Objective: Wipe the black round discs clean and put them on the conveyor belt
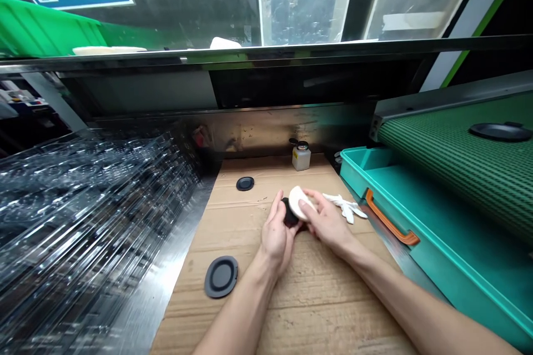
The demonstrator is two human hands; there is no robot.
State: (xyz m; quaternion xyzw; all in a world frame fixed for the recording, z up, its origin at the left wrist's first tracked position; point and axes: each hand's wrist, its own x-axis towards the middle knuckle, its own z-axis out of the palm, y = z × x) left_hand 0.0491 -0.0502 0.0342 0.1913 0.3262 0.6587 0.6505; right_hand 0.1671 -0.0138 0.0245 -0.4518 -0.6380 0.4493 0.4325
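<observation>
Over the middle of the cardboard sheet (316,299), my left hand (277,236) is closed around a black round part (288,212), partly hidden by fingers. My right hand (327,222) grips a white round pad (298,201) between thumb and fingers, and the pad overlaps the black part. Whether the two touch, I cannot tell. To the left on the cardboard lie a dark grey round lid (221,277) and a smaller black disc (245,183). Behind my hands stands a small translucent bottle (301,157), its black cap flipped open. White crumpled strips (346,208) lie just right of my right hand.
Stacked clear plastic trays (104,205) fill the left side. On the right are a teal bin (441,266) with an orange handle (391,222) and a green conveyor belt (458,138) carrying a black part (502,131). A metal shelf (266,55) with a green crate (45,28) crosses the back.
</observation>
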